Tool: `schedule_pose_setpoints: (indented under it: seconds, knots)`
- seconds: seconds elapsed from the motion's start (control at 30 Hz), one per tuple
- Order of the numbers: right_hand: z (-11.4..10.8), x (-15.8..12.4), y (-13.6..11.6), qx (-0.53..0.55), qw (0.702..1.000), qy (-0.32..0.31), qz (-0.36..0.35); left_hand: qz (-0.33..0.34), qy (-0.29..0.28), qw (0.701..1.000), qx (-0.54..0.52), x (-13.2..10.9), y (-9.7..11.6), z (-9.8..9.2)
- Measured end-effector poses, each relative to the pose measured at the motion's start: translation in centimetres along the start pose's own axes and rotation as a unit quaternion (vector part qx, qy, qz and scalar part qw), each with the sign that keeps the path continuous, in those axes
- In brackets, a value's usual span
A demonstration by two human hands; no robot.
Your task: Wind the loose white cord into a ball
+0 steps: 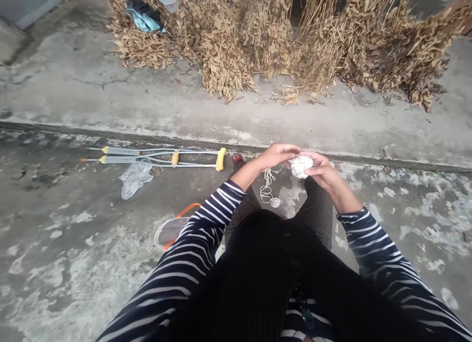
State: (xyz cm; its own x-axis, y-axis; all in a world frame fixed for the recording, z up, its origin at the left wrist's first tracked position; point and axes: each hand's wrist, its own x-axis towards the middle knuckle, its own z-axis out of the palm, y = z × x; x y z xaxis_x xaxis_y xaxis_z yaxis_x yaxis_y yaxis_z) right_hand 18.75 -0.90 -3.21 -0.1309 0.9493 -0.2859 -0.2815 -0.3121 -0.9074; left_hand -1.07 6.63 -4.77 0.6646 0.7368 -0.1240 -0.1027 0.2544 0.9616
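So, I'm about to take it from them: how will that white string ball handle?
The white string ball looks light for its size, being wound cord, and probably gives slightly under a squeeze. Its round shape suggests it would roll easily if set down.

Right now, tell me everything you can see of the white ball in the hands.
The white ball looks wound from pale strands, perhaps twine or plastic string, though fine detail is blurred. It is roughly round and sits above the person's lap, with the fingers of the right hand wrapped around its right side and the left hand reaching over its upper left. Whether it joins the loose cord below cannot be told.
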Motion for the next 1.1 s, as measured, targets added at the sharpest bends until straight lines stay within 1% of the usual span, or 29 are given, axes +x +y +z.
schedule_pose_setpoints:
  seconds: [0.03,0.1,0.17,0.23,0.3,0.4,0.47,0.53,0.6,0.73,0.83,0.93,1.03,1.1]
  knots:
    - [-0.2,-0.1,-0.1,0.003,1.000,0.003,0.003,-0.002,0.001,1.000,-0.021,-0.4,-0.2,0.6]
    - [-0.6,-0.3,-0.3,0.004,1.000,0.001,0.011,-0.006,0.022,0.999,-0.035,-0.8,-0.5,1.3]
    - [-1.2,-0.6,-0.3,-0.008,1.000,-0.010,0.021,-0.021,0.033,0.999,-0.020,-0.8,-0.6,1.4]
    - [-1.5,-0.8,-0.4,-0.022,0.999,-0.021,0.028,-0.041,0.030,0.999,0.007,-0.7,-0.4,1.1]
    - [-1.7,-1.0,-0.5,-0.029,0.999,-0.033,0.027,-0.053,0.005,0.998,0.034,-0.7,0.4,0.7]
    - [-1.4,-1.3,-0.9,-0.021,0.999,-0.033,0.000,-0.067,-0.076,0.992,0.071,-1.1,2.3,-0.2]
    - [-1.2,-1.5,-1.2,-0.012,0.999,-0.020,-0.022,-0.074,-0.116,0.986,0.091,-1.5,3.5,-0.6]
    - [-1.0,-1.8,-1.5,-0.005,0.999,-0.020,-0.032,-0.082,-0.128,0.984,0.095,-1.8,4.3,-1.0]
    - [-0.8,-2.0,-1.5,-0.001,0.999,-0.038,-0.032,-0.092,-0.140,0.983,0.078,-1.9,4.8,-1.3]
    - [-0.1,-2.2,-1.7,0.010,0.996,-0.071,-0.050,-0.101,-0.170,0.980,0.020,-1.6,4.6,-1.6]
    - [0.3,-2.3,-2.1,0.000,0.994,-0.078,-0.073,-0.100,-0.166,0.981,-0.002,-1.3,3.9,-1.8]
    - [0.0,-2.3,-2.4,-0.004,0.995,-0.069,-0.078,-0.094,-0.154,0.984,0.001,-1.2,3.5,-1.7]
    - [-0.9,-2.4,-2.1,0.035,0.996,-0.041,-0.072,-0.081,-0.144,0.986,0.006,-1.4,3.7,-1.4]
    - [-1.5,-2.3,-1.8,0.067,0.995,-0.033,-0.062,-0.077,-0.137,0.988,0.003,-1.6,4.0,-1.1]
